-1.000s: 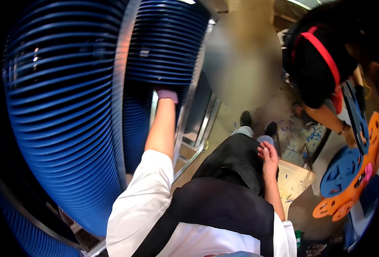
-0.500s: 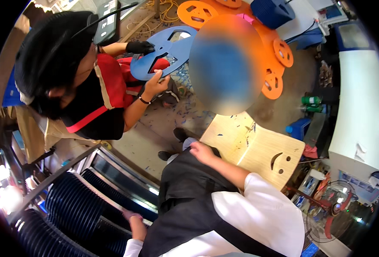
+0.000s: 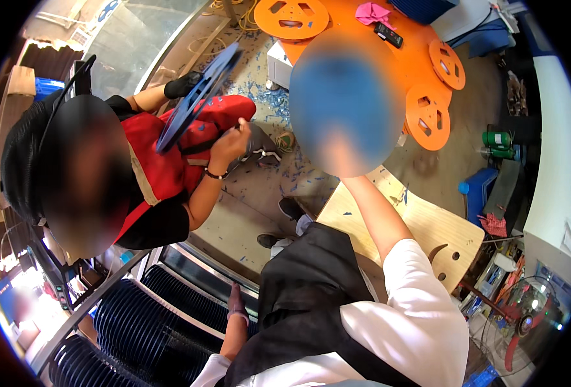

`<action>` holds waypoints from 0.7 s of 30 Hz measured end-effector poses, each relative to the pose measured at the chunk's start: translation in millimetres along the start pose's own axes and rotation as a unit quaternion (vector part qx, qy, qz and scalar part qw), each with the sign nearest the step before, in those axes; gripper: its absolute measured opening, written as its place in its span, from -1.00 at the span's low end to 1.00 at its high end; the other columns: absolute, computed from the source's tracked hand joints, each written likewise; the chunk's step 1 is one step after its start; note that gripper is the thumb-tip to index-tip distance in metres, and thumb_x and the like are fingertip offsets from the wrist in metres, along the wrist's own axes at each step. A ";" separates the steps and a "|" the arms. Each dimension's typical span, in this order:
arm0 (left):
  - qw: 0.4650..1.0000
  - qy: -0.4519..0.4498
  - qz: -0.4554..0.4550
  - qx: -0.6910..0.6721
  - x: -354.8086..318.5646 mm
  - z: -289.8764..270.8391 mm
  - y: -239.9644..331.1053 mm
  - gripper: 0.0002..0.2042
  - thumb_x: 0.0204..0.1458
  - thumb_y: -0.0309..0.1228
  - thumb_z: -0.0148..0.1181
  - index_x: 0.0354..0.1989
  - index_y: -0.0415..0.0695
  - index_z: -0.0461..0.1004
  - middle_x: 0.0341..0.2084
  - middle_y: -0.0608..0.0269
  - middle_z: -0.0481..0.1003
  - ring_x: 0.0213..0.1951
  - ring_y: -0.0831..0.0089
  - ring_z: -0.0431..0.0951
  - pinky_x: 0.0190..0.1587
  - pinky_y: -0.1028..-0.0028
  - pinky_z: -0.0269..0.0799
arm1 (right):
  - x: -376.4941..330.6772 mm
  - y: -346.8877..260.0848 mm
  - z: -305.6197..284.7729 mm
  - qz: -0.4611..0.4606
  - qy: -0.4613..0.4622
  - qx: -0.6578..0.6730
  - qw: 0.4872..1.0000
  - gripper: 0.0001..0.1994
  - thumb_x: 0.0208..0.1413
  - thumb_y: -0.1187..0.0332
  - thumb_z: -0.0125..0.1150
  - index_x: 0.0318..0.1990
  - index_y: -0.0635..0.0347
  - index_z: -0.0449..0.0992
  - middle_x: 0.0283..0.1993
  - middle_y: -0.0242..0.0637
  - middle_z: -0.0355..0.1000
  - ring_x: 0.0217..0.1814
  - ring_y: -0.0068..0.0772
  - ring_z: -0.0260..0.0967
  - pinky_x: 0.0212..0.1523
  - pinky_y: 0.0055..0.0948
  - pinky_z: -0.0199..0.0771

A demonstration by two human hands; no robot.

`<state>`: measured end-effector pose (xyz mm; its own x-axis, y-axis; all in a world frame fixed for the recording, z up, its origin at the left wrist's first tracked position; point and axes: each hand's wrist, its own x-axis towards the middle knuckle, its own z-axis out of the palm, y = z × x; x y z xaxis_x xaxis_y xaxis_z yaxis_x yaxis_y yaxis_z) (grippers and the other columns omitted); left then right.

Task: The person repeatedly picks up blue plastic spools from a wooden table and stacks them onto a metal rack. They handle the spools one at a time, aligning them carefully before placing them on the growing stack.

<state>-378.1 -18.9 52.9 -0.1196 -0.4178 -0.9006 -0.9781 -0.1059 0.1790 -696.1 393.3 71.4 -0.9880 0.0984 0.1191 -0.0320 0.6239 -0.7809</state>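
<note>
My right hand point(image 3: 339, 153) reaches forward over the pale wooden chair into a blurred oval, where a blue shape point(image 3: 340, 90) shows. Its fingers and whatever they touch are smeared out. Down at my left side, my left hand point(image 3: 235, 301) has its fingers stretched out beside a metal-framed rack point(image 3: 129, 266). Nothing shows in it. Dark ribbed stacks of discs point(image 3: 150, 322) fill that rack. At the left, a co-worker in red and black holds a blue reel disc point(image 3: 198, 97) on edge in a black-gloved hand; their bare other hand is off it.
Orange cut-out reel discs point(image 3: 292, 18) lie on an orange table point(image 3: 407, 61), with a pink cloth point(image 3: 374, 13) and a black handheld device point(image 3: 388, 35). The wooden chair point(image 3: 421, 219) stands before me. Blue scraps litter the floor. A fan point(image 3: 524, 322) stands at the lower right.
My right hand has gone from my lap forward into the blurred area. My left hand has shifted up along the rack. The co-worker has turned the blue disc on edge and let go with one hand.
</note>
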 end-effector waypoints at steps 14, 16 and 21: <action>0.997 0.029 -0.064 -0.036 18.9 8.0 -18.6 -0.30 -0.01 0.19 0.05 0.11 -0.18 0.39 -0.07 0.19 0.46 -0.10 0.35 0.40 -0.03 0.34 0.27 | -41.4 91.3 68.6 0.089 -0.034 -0.231 0.968 -0.52 -0.17 0.35 0.34 -0.06 0.21 0.31 -0.14 -0.17 0.28 -0.02 -0.12 0.26 -0.04 -0.23 0.33; 0.998 0.013 -0.060 -0.018 5.9 6.7 -11.2 -0.28 0.01 0.18 0.02 0.18 -0.18 0.32 0.05 0.20 0.39 0.02 0.37 0.37 0.07 0.37 0.21 | -4.1 6.2 40.9 0.046 -0.023 -0.271 0.961 -0.52 -0.17 0.36 0.34 -0.05 0.22 0.31 -0.13 -0.12 0.29 0.00 -0.06 0.25 0.00 -0.22 0.33; 0.997 0.000 -0.080 0.003 -4.7 -1.1 7.9 -0.21 -0.01 0.24 -0.01 0.22 -0.18 0.25 0.17 0.16 0.29 0.10 0.31 0.32 0.09 0.39 0.20 | 67.0 6.8 64.2 0.096 0.026 -0.240 0.966 -0.51 -0.16 0.38 0.36 -0.06 0.28 0.29 -0.07 -0.06 0.24 0.05 -0.01 0.23 0.05 -0.16 0.27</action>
<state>-385.1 -18.8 59.0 0.0371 -0.3955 -0.9177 -0.9856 -0.1661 0.0317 -772.2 354.4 34.8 -0.9596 0.2784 0.0415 0.2363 0.8769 -0.4187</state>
